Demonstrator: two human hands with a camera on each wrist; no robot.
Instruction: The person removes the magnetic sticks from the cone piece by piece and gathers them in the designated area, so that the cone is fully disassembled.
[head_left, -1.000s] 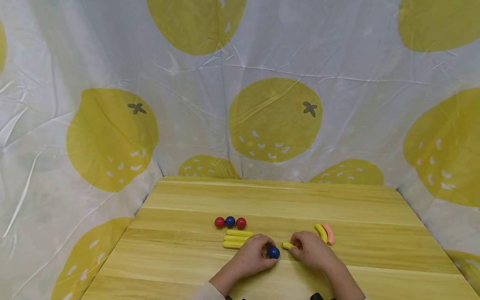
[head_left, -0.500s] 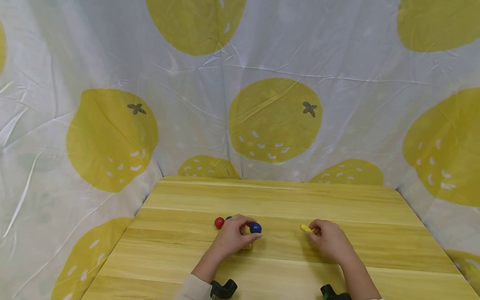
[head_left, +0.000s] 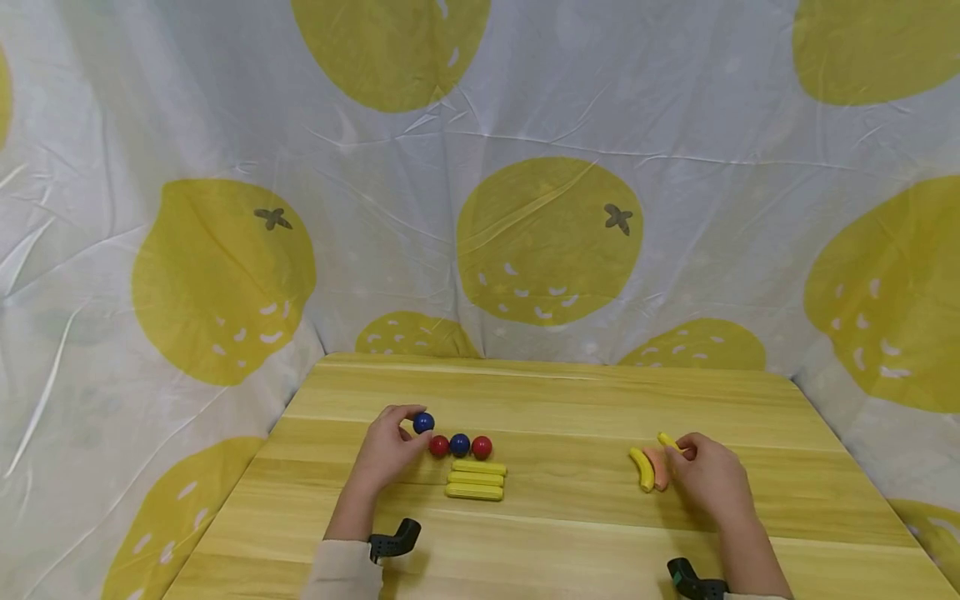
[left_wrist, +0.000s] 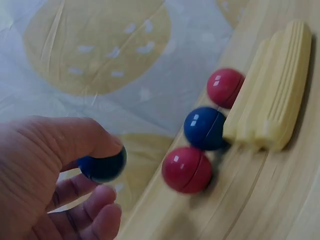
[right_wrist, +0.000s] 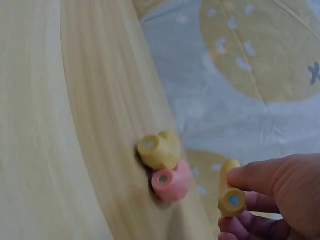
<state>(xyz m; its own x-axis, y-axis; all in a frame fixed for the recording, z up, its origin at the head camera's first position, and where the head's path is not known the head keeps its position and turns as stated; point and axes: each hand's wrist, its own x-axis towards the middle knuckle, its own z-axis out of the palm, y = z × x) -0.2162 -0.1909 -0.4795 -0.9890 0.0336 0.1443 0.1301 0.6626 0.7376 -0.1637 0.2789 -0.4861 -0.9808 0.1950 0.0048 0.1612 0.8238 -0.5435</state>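
My left hand pinches a shiny blue ball between thumb and fingertips. In the left wrist view that ball is apart from a row of a red ball, a blue ball and another red ball. On the right, my right hand pinches a yellow curved stick, whose round end shows a metal disc in the right wrist view. Beside that hand lie a yellow curved stick and a pink curved stick, side by side on the table.
Three straight yellow ridged sticks lie together just in front of the ball row. The wooden table ends at a lemon-print cloth at the back and sides. Black wrist devices sit on both wrists.
My left hand has carried the blue ball leftward and back, beyond the left end of the row. My right hand has moved right with its yellow curved stick, past the curved pair.
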